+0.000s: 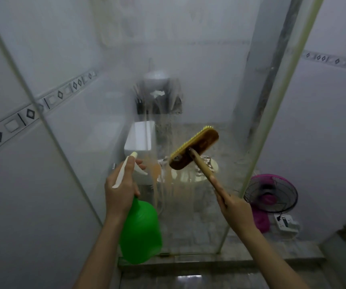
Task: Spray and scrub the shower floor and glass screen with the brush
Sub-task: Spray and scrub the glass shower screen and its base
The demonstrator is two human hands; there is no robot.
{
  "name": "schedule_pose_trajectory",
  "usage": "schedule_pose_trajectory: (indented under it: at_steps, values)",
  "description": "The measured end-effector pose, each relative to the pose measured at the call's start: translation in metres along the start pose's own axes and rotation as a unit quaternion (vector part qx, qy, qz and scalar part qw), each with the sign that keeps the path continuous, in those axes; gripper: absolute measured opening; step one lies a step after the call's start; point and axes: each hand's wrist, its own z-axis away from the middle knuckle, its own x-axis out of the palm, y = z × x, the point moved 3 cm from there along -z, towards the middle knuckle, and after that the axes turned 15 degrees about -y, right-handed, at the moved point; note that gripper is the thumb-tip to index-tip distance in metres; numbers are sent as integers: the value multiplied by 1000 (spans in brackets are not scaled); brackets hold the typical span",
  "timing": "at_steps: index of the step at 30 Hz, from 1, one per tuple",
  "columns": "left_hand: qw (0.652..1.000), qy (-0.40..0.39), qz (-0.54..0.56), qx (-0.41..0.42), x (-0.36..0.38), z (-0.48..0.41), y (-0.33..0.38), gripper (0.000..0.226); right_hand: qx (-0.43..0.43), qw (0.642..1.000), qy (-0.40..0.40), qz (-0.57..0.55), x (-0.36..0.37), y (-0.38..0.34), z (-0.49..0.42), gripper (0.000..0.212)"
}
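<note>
Against the lower middle of the glass screen (pixel 188 59), a brush (pixel 195 148) is held slantwise, its brown wooden back turned to the camera and its yellow bristles turned to the pane; the bristles seem to be pressed on the glass, though the fogged view does not settle it. The brush's pale wooden handle is clasped by the right grip (pixel 236 209), whose fingers are curled round the shaft with the forefinger laid straight along it. Just left of the brush, a green spray bottle (pixel 140 230) is held upright by the left grip (pixel 120 190), which is wrapped round the bottle's neck below the white spray head, the nozzle aimed at the glass. Brownish streaks (pixel 163 180) are seen running down the pane between bottle and brush, toward the screen's bottom edge. Behind the misted glass a white toilet (pixel 140 136) can be made out. Beyond the screen's right edge, a pink fan (pixel 271 192) is set on the floor near the wall. A patterned tile border (pixel 28 113) is carried across the wall at the left. Along the screen's bottom edge a grey stone sill (pixel 272 253) is laid.
</note>
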Motion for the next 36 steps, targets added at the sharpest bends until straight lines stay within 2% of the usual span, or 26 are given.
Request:
schedule_pose_trajectory:
  at_steps: [3,6,8,13,15,18,20,22,27,29,33,36]
  values:
    - [1000,4,-17,-6,-5,6,0,37,-29,998,47,-5,-1,-43,-42,57]
    - [1000,6,-20,-13,-6,11,5,36,-56,992,101,53,-13,-82,-90,53]
    - [1000,16,-17,-5,-10,14,8,33,-51,994,92,40,-13,-70,-89,53]
    - [998,65,-3,14,-26,20,17,29,-50,998,35,0,6,-26,-20,57]
    - [997,76,-6,10,-30,23,18,29,-67,997,42,-15,-3,-53,-45,61]
    - [995,91,-51,-7,-33,26,20,31,-127,986,108,-10,-41,-132,-110,54]
    - [993,99,-68,-12,-34,26,21,33,-144,982,119,-38,-68,-162,-144,52]
    - [993,100,-67,-9,-36,26,22,34,-135,980,130,-71,-72,-155,-147,52]
    - [992,113,-56,-2,-51,31,21,34,-92,986,93,-105,-13,-88,-71,50]
    - [992,117,-50,-5,-55,33,17,32,-94,983,92,-129,-12,-99,-77,49]
    - [993,100,-67,-4,-54,32,14,28,-161,973,107,-129,-55,-151,-133,51]
    - [994,70,-82,-2,-52,33,6,25,-165,977,86,-101,-53,-136,-135,53]
